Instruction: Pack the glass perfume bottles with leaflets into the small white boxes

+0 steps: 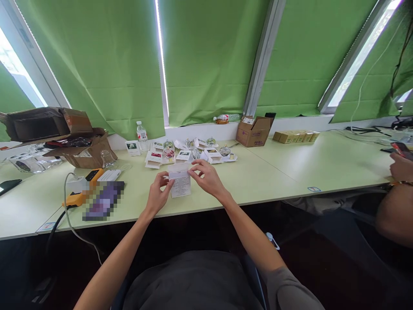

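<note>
Both of my hands hold a small white flat carton (180, 183) just above the pale green table (277, 176). My left hand (158, 193) pinches its left edge with thumb and fingers. My right hand (206, 175) grips its top right edge, fingers curled over it. Behind the carton lie several small white boxes with pictures (155, 156) and a few round glass bottles (225, 150), spread in a loose group near the window sill.
Open brown cardboard boxes stand at the left (85, 150) and by the window (254, 131). A water bottle (141, 135), a row of yellow boxes (295, 136), an orange device with cable (77, 197) and a blurred patch lie on the table. Another person's arm (396, 193) is at right.
</note>
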A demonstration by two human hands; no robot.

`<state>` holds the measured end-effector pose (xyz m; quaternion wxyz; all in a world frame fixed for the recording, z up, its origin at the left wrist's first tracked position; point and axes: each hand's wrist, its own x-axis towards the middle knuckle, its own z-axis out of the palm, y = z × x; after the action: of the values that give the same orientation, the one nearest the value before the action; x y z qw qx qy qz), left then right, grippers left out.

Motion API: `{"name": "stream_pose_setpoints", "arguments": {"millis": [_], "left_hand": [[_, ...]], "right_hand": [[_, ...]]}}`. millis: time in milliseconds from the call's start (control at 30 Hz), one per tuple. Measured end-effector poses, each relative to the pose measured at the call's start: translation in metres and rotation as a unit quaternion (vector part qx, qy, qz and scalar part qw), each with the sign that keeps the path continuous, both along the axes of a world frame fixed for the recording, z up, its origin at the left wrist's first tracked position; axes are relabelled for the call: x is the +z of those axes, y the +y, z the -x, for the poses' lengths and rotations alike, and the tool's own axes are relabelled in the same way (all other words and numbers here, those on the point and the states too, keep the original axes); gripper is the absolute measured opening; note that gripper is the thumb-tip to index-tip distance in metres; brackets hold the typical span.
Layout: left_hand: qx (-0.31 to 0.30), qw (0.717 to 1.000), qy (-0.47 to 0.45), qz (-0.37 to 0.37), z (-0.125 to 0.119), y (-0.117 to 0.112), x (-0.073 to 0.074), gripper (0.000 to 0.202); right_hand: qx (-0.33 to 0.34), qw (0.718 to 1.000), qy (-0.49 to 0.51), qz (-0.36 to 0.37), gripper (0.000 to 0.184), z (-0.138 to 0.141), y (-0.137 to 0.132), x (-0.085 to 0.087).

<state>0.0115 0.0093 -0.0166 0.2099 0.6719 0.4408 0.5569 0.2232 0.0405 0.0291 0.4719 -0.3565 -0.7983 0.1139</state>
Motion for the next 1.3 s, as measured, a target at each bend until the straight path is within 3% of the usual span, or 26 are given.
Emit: {"name": "stream_pose_setpoints", "arguments": {"millis": [200,433,700,900,1300], "left_hand": [[0.028,0.997,0.045,-0.058,0.002,0.0,-0.002,0.03],[0.043,0.985,0.064,-0.157,0.001,0.0,-0.002,0.026],[0.072,0.98,0.054,-0.177,0.003,0.005,-0.012,0.045],[0.06,0.971,0.084,-0.215,0.003,0.004,-0.01,0.038],[0.063,0.968,0.106,-0.218,0.003,0.007,-0.011,0.029]], "right_hand": [[0.052,0.995,0.05,0.067,0.027,0.003,0.001,-0.001],[0.072,0.992,0.042,0.091,0.031,0.003,0.001,0.0],[0.071,0.992,0.058,0.088,0.031,0.005,0.003,-0.002],[0.069,0.991,0.068,0.095,0.032,0.006,0.008,-0.008],[0.047,0.989,0.084,0.109,0.028,0.009,0.013,-0.014]]}}
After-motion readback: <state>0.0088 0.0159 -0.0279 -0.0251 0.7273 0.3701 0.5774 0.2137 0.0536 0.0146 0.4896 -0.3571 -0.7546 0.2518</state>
